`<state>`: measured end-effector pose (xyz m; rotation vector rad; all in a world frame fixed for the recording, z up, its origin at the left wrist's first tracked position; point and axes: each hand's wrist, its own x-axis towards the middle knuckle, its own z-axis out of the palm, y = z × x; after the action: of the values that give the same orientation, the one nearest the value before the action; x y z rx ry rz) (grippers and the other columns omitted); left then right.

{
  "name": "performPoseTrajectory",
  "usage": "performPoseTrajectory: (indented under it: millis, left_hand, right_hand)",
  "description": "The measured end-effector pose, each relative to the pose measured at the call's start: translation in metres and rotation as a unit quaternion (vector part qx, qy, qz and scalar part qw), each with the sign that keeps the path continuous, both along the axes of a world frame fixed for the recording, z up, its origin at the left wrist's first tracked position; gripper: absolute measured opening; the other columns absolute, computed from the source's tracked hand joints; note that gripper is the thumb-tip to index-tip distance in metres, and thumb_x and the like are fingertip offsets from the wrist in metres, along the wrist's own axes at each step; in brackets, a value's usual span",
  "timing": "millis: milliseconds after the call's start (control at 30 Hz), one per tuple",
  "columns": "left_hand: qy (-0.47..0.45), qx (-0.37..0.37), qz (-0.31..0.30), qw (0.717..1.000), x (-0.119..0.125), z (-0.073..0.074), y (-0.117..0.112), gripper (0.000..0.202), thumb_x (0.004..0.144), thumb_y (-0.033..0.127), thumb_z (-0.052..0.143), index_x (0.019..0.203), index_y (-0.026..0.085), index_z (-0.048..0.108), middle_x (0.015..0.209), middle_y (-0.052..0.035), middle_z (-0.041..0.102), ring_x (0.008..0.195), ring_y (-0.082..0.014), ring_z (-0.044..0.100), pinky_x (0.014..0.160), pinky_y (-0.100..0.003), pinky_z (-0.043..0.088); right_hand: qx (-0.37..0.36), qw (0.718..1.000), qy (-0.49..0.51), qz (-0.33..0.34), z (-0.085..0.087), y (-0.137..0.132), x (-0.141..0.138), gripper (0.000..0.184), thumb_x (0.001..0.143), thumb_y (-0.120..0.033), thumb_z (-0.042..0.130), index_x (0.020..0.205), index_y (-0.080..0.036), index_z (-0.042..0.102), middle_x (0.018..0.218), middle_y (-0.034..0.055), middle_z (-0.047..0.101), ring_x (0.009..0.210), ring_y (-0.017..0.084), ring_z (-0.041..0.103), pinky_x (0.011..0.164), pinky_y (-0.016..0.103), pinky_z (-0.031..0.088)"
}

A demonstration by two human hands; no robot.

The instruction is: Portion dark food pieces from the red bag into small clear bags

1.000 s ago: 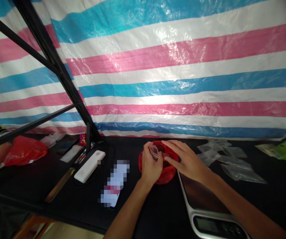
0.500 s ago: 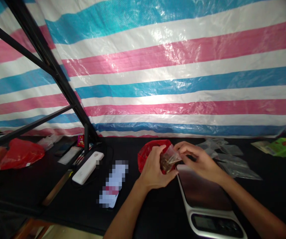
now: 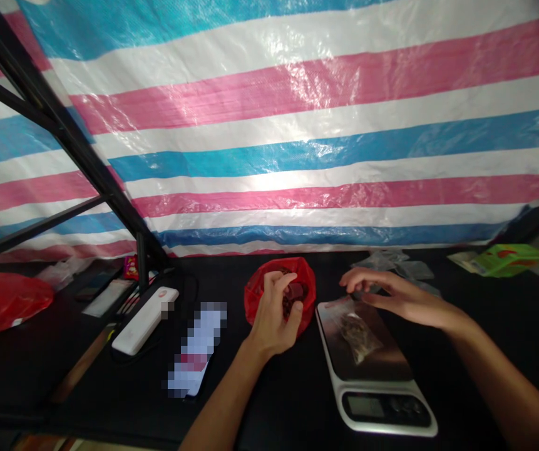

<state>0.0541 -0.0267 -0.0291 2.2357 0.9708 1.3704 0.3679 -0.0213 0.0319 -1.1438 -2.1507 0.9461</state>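
Head view: we record our left hand [image 3: 273,313] clenched on dark pieces [image 3: 293,292] in a red plastic bag [image 3: 260,294]; our right hand [image 3: 403,297], open, empty, above a clear zip bag [image 3: 358,337] on a digital scale [image 3: 382,360].

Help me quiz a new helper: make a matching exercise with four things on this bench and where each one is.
Things:
1. small clear bag
2. left hand
3. right hand
4. power bank

Places:
A. reaching into the red bag
B. lying on the scale
C. on the table, left of the red bag
D. held just above the scale's far end

Pairs: 1-B, 2-A, 3-D, 4-C
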Motion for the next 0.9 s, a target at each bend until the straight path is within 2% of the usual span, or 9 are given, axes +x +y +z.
performPoseTrajectory:
  millis: [133, 367, 533, 733, 900]
  left_hand:
    - [-0.014, 0.006, 0.018, 1.000, 0.000, 0.001, 0.001, 0.040, 0.105, 0.033, 0.049, 0.144, 0.026, 0.046, 0.124, -0.0110, 0.047, 0.102, -0.0222, 0.055, 0.091, -0.039, 0.051]
    - [-0.021, 0.001, 0.032, 0.999, 0.002, -0.001, 0.003, 0.035, 0.107, 0.031, 0.046, 0.141, 0.026, 0.049, 0.123, -0.0094, 0.046, 0.095, -0.0192, 0.056, 0.089, -0.037, 0.051]
    - [-0.018, 0.000, 0.042, 0.999, 0.002, 0.000, 0.001, 0.033, 0.108, 0.030, 0.044, 0.140, 0.026, 0.050, 0.123, -0.0094, 0.047, 0.097, -0.0191, 0.057, 0.092, -0.038, 0.051]
    - [-0.028, -0.003, 0.056, 0.998, 0.002, 0.002, 0.002, 0.029, 0.108, 0.027, 0.042, 0.135, 0.025, 0.054, 0.123, -0.0095, 0.052, 0.103, -0.0202, 0.060, 0.094, -0.037, 0.051]
    - [-0.043, 0.014, 0.052, 0.998, 0.002, 0.003, 0.005, 0.027, 0.109, 0.024, 0.038, 0.125, 0.023, 0.060, 0.116, -0.0086, 0.060, 0.110, -0.0214, 0.062, 0.098, -0.036, 0.050]
  right_hand:
    - [0.034, 0.997, 0.026, -0.064, -0.005, 0.006, 0.002, 0.034, 0.098, -0.056, 0.063, 0.109, -0.026, 0.077, 0.119, 0.0087, 0.076, 0.107, 0.030, 0.070, 0.095, 0.042, 0.055]
    - [0.067, 0.993, 0.035, -0.095, -0.008, 0.009, -0.005, 0.033, 0.101, -0.052, 0.058, 0.099, -0.025, 0.076, 0.107, 0.0071, 0.077, 0.102, 0.029, 0.070, 0.093, 0.040, 0.053]
    - [0.090, 0.990, 0.039, -0.098, -0.013, 0.010, -0.009, 0.029, 0.101, -0.046, 0.057, 0.096, -0.025, 0.076, 0.103, 0.0066, 0.077, 0.098, 0.028, 0.071, 0.089, 0.039, 0.054]
    - [0.092, 0.992, 0.036, -0.081, -0.019, 0.012, -0.012, 0.025, 0.102, -0.040, 0.056, 0.097, -0.025, 0.075, 0.103, 0.0060, 0.076, 0.097, 0.025, 0.070, 0.091, 0.038, 0.052]
    - [0.085, 0.993, 0.036, -0.068, -0.022, 0.011, -0.016, 0.027, 0.103, -0.042, 0.056, 0.096, -0.024, 0.075, 0.103, 0.0065, 0.075, 0.098, 0.026, 0.070, 0.093, 0.040, 0.051]
